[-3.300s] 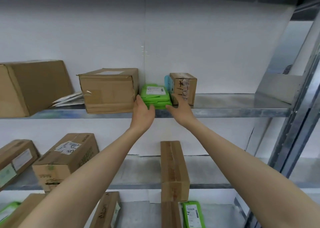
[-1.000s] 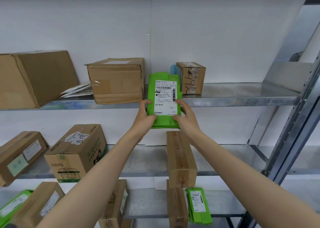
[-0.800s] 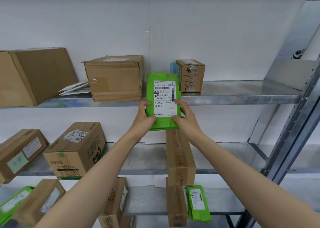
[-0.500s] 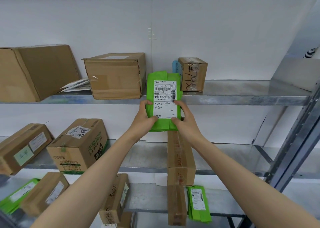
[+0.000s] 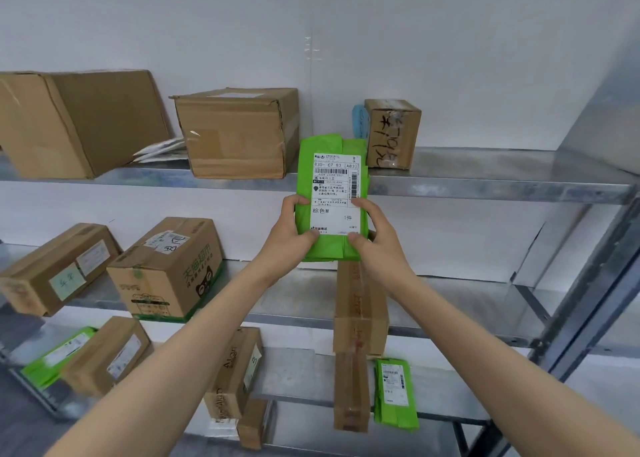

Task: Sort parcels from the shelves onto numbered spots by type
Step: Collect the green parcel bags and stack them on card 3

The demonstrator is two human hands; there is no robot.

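Green parcel [image 5: 334, 193]: held in the air in front of the top shelf [image 5: 485, 179], off every shelf. Long axis vertical, short ends up and down. Broad labelled face turned toward the person, print reading upright.

Shape and material: a flat rectangular pouch of soft, bright green plastic film, wrinkled, with folded flaps showing at the top and down the right side. A white paper label with a barcode covers most of the front.

Left grip [image 5: 287, 234]: closed on the parcel's lower left edge, thumb on the front near the label corner, fingers wrapped behind.
Right grip [image 5: 377, 238]: closed on the lower right edge in the same way, thumb tip on the front below the label.

Top shelf is dull galvanised metal. On it:
- a small box [image 5: 393, 134] of brown cardboard, taped and marked with black pen, just right of the parcel
- a medium box [image 5: 239, 132] with dented corners, to its left
- a large box [image 5: 69, 120], tilted, at far left
- white envelopes [image 5: 159, 150] lying between those two

Below: a long box [image 5: 360, 304], narrow and taped, lies end-on on the middle shelf [image 5: 467, 304] under the parcel. A second green pouch [image 5: 394, 392] lies flat on the bottom shelf [image 5: 301, 373]
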